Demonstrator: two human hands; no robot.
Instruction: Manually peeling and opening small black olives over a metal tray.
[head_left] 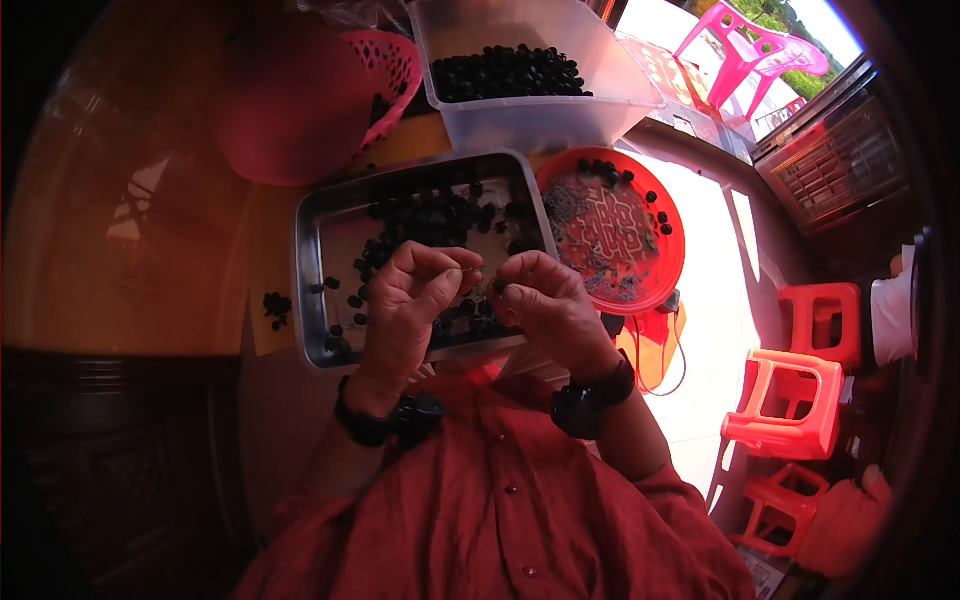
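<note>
1. The brown bench [130, 230] is big and shiny. It fills the left side.
2. A pink chair [745, 65] stands far off at the top right, in the bright light.
3. Three red stools [795, 410] stand on the right, one past the other, well apart from the hands.
4. A clear bin [540, 125] sits at the top, just past the tray.
5. The metal tray [303, 290] is in front of the person, under the hands. It has low sides.
6. A pink basket [285, 140] is at the top left, beside the bin. It has little holes, and part of it is dark and blurry.
7. A round red plate [675, 250] is just right of the tray. Grey scraps lie on it.
8. The left hand [410, 300] and right hand [545, 305] are close together over the tray. Both wrists have black bands [375, 415].
9. Black balls [430, 215] lie all over the tray. More are piled in the bin. Some sit on the plate, and a few lie just left of the tray.
10. A thin bit [466, 270] is pinched in the left hand's fingertips. The right hand's thumb and finger bend together, but I cannot tell if they grip anything.
</note>
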